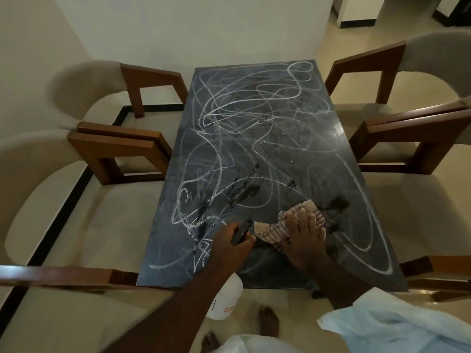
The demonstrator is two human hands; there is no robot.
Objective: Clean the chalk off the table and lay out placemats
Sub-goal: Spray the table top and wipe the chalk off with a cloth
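A dark stone table is covered with white chalk scribbles and dark wet splashes near me. My left hand grips the black trigger head of a white spray bottle, whose body hangs below the table's near edge. My right hand lies flat, fingers spread, pressing a striped cloth onto the table at the near right. The strip of table just under my hands looks darker, with less chalk. No placemats are in view.
Wooden-armed chairs with beige cushions stand on both sides: two on the left and two on the right. A white wall is behind the table's far end. My bare feet are on the tiled floor.
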